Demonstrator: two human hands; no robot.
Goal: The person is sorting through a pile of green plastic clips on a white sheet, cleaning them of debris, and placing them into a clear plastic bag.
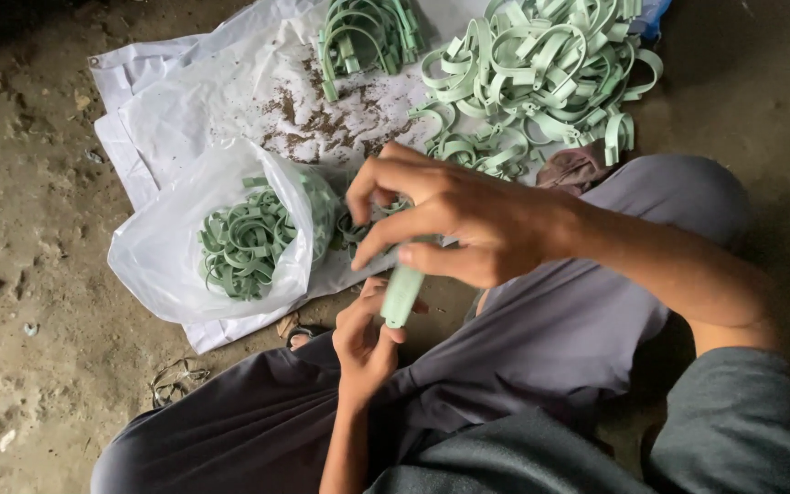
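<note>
Two hands on one stack of clips

Both hands meet over the lap: the left hand (365,340) is wrapped round the lower end of a pale green stack of plastic clips (402,291), fingers closed on it, while the right hand (454,224) comes in from above with thumb and fingers pinched on the top end. The stack sits just above the grey trousers (541,338), tilted a little toward the white bag (171,242), which lies open on the floor and holds a tangle of the same green clips (244,240). Beyond it a big loose pile of clips (541,78) lies on a white plastic sheet (221,87), with a smaller nested bundle (368,35) beside it and some brown grit scattered between

To my eye the thing to get right is alignment: keep the lower grip firm and steady, and let the upper fingers square the pieces so they nest flush. Holding close over the bag's mouth would save any dropped piece from the dirt floor (29,274)
</note>
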